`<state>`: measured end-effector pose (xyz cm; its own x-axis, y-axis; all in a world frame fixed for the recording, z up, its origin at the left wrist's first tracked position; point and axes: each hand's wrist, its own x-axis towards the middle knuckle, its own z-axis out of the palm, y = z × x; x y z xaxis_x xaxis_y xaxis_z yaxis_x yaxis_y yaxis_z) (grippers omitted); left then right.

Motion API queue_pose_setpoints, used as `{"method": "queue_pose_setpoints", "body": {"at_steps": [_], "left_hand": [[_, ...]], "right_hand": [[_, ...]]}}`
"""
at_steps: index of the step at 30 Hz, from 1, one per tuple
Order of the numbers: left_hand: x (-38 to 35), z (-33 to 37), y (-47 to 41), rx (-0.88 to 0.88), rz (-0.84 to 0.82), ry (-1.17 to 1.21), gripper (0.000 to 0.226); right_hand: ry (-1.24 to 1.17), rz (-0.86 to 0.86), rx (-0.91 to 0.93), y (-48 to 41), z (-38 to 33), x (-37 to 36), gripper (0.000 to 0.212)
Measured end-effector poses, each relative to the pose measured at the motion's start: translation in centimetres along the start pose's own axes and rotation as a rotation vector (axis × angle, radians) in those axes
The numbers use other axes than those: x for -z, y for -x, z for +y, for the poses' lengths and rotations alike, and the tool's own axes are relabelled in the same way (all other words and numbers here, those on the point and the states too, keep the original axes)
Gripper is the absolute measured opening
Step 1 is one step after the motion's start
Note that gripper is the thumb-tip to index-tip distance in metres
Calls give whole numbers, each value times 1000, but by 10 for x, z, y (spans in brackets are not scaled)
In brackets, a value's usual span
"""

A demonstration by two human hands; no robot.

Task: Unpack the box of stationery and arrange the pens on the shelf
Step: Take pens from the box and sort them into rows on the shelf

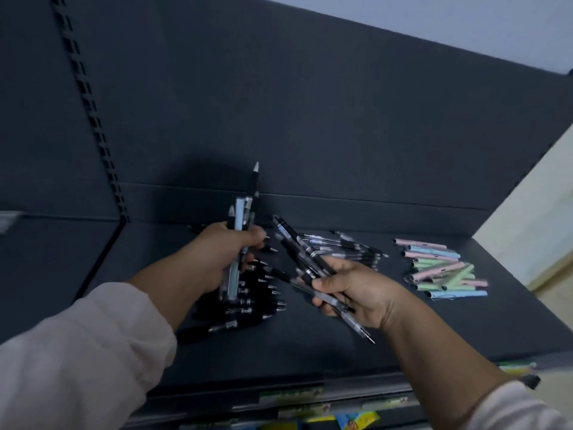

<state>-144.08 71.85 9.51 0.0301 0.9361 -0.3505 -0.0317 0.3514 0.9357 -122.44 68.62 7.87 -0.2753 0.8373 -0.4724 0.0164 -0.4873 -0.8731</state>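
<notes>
My left hand (221,252) grips a small upright bundle of pens (245,209), black and clear with one pale blue, their tips pointing up. My right hand (350,290) holds a fanned bunch of black-and-clear pens (297,243) slanting up to the left. Both hands hover over the dark shelf (310,346). Below my left hand lies a row of black pens (248,302). A heap of clear pens (344,246) lies behind my right hand. Pastel pink, blue and green pens (443,268) lie in a pile on the right.
The shelf's dark back panel (310,119) rises behind, with a slotted upright (93,119) at the left. A price-label strip (294,395) runs along the front edge, with colourful packs (356,420) on the shelf below. A pale wall (542,206) stands at the right.
</notes>
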Motion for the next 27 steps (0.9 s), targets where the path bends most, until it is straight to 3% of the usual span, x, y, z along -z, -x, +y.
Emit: {"method": "queue_pose_setpoints", "body": {"at_steps": [7,11,21,27], "left_hand": [[-10,-3,5,16,177,165,12],[-19,-4,11,18,183,183,10],[-69,-7,2,108,235,199,10],[-47,-2,2,100,330,287,10]], "right_hand": [[201,-233,-5,-23,-14,10,32],[277,-357,-50,-30,-24,24,38],[461,-387,-11,-20,-31,89,36],[450,-387,-6,-29,-30,100,40]]}}
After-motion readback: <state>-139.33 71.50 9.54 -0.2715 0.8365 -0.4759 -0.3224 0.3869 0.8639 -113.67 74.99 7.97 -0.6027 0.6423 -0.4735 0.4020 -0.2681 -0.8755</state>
